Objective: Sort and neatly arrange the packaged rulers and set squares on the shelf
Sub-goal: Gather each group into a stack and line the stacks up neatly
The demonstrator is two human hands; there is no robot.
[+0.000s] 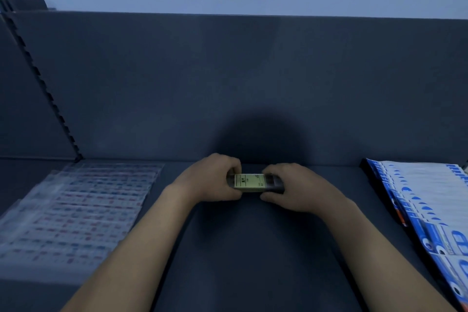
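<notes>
- Pale yellow-green label faces up on a dark, narrow pack (250,182), held by its two ends at mid-shelf, close to the back panel (228,83).
- Grip, left hand (212,180): fingers (233,166) curled tight over the pack's left end, thumb on the near side.
- Grip, right hand (291,187): fingers (273,171) curled over the right end, thumb under the near edge.
- Cannot tell whether the pack rests on the grey shelf (240,248) or sits just above it.
- Clear sleeves (76,210) with red and blue print lie flat and overlapped at left, well apart from the hands.
- Blue-and-white packs (430,200) lie overlapped along the right edge.
</notes>
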